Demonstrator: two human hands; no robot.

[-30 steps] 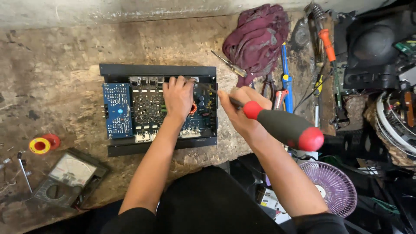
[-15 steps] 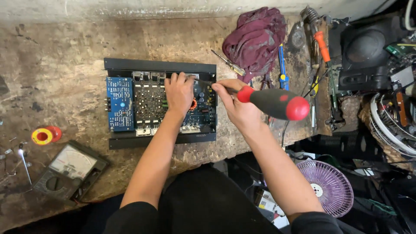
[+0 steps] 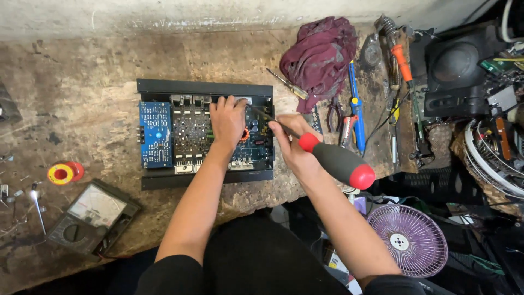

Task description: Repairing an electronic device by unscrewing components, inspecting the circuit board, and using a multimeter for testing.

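An opened black amplifier chassis [image 3: 164, 87] lies on the worn workbench, showing a blue circuit board [image 3: 155, 134] at its left and a dark board with many parts. My left hand [image 3: 228, 120] rests flat on the dark board near the chassis's far wall. My right hand [image 3: 295, 145] grips a screwdriver with a black and red handle [image 3: 338, 163]; its shaft points left and up, with the tip near my left fingertips at the far right part of the chassis.
A maroon rag [image 3: 322, 54], pliers [image 3: 334, 114], a blue tool [image 3: 356, 106] and a small screwdriver [image 3: 288, 84] lie right of the chassis. An analog multimeter [image 3: 93, 216] and tape rolls [image 3: 64, 173] sit at the left front. A purple fan [image 3: 409, 240] stands below the bench edge.
My right hand has brought the screwdriver down and left, so its tip now reaches into the chassis by my left fingers. My left hand has stayed on the board.
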